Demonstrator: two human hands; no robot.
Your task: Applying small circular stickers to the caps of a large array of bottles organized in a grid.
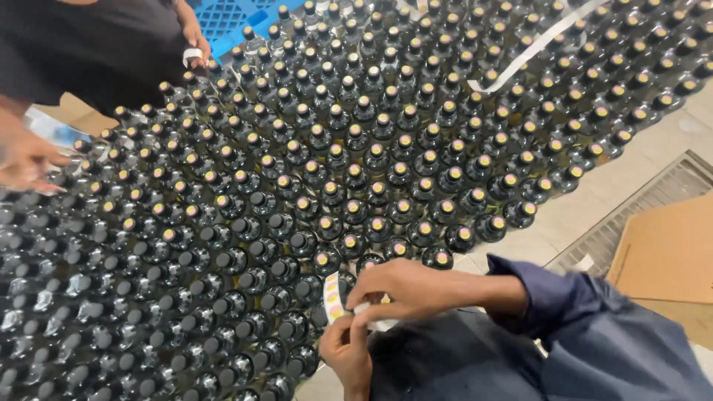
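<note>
Together, two hands [394,286] [345,349] on one sticker strip [333,295] beside countless bottles [356,148].

Lighting was pretty even and soft from overhead, with small glints of glare on the dark bottles [371,160], while the far-left hand [26,160] was motion-blurred and the wide lens bent the edges noticeably.

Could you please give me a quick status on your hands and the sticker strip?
Left hand and right hand both pinch the sticker strip. Bottles ahead partly unstickered. Another person's hand over the bottles, far left.
</note>
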